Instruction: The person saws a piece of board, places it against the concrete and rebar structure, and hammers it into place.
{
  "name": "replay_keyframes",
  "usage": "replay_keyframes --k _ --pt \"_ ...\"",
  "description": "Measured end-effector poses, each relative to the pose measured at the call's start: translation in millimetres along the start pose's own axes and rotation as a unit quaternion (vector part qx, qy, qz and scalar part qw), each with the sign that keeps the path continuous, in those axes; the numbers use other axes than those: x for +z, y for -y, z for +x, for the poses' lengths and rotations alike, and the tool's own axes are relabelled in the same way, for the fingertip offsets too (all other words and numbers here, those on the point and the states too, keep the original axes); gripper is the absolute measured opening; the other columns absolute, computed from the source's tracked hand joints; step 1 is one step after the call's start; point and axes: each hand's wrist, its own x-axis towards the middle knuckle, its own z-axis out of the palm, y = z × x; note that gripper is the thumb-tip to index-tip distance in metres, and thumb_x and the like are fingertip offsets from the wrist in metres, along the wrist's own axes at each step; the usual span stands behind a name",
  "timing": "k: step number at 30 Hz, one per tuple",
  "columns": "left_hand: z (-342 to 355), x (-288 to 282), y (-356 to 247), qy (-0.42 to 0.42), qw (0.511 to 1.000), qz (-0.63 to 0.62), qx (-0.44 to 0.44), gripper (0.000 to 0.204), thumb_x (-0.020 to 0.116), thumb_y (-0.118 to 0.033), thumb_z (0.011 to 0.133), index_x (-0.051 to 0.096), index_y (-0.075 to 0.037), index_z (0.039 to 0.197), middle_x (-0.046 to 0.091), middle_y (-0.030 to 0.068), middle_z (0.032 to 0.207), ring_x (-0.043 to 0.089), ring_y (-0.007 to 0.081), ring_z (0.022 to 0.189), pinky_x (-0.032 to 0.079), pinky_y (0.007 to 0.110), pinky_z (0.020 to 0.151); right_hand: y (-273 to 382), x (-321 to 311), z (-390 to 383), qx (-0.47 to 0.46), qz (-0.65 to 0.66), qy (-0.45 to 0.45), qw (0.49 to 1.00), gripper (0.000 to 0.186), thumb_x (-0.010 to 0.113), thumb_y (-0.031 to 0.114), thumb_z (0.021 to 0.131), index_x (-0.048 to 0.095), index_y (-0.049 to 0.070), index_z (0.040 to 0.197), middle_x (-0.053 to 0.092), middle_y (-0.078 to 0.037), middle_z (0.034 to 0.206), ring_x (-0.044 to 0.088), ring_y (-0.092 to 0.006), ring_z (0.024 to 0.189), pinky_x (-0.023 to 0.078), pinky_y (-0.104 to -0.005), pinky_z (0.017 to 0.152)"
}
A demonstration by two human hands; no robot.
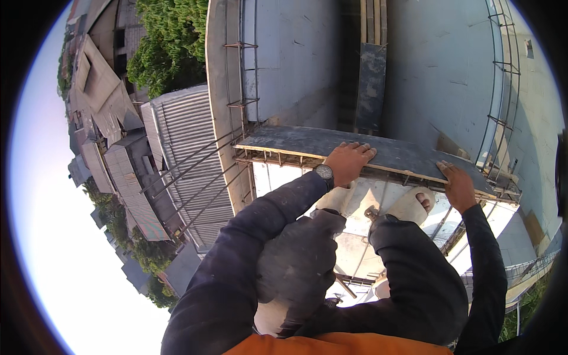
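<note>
A long dark plywood panel lies across the top of a steel rebar cage in front of me. My left hand, with a watch at its wrist, is over the panel's near edge, fingers bent onto the dark face. Farther right, my right hand grips the same edge near the panel's right end, its fingertips on top. Both thumbs are hard to make out. The panel's far side reaches the foot of the pale blue walls.
My feet are just below the panel, among bars. Upright rebar stands at the right, and more bars stick out leftward. Between the walls is a dark gap with a narrow board. Corrugated roofs lie far below at left.
</note>
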Motion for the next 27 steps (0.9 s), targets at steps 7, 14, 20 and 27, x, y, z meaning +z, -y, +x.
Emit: replay_keyframes --k 7,14,20,27 --pt "22.8 -17.5 -5.7 -0.018 0.998 0.012 0.055 0.070 0.066 -0.002 0.087 0.053 -0.010 0.155 0.060 0.0125 0.155 0.063 0.0360 0.136 0.056 0.045 0.108 -14.1 3.5 -19.9 0.019 -0.011 -0.028 0.999 0.055 0.058 -0.004 0.086 0.069 0.006 0.139 0.068 -0.017 0.143 0.064 -0.0335 0.134 0.053 -0.0457 0.112" --pt "12.3 -25.9 -1.5 -0.005 0.997 0.002 0.074 0.073 0.062 0.001 0.081 0.057 -0.010 0.153 0.063 0.0152 0.151 0.065 0.0375 0.130 0.056 0.048 0.105 -4.8 21.1 -10.8 0.045 0.033 -0.138 0.989 0.039 0.069 0.007 0.077 0.080 0.008 0.115 0.078 -0.013 0.107 0.074 -0.0339 0.102 0.058 -0.0468 0.090" --pt "19.4 -26.2 -9.3 0.003 0.996 0.001 0.091 0.071 0.061 0.005 0.082 0.057 -0.008 0.151 0.065 0.0174 0.148 0.065 0.0399 0.128 0.056 0.049 0.104 -6.4 17.6 -19.5 0.079 0.071 -0.066 0.992 0.048 0.069 0.008 0.078 0.077 0.007 0.125 0.076 -0.013 0.128 0.072 -0.0321 0.115 0.056 -0.0442 0.101" --pt "14.8 -24.0 -3.3 0.001 1.000 -0.002 0.030 0.070 0.063 0.006 0.081 0.059 -0.009 0.150 0.066 0.0175 0.145 0.066 0.0403 0.127 0.056 0.049 0.104 -4.2 13.4 -6.2 0.059 0.010 -0.024 0.998 0.044 0.070 0.008 0.083 0.077 0.009 0.127 0.076 -0.009 0.130 0.070 -0.0296 0.125 0.055 -0.0435 0.105"
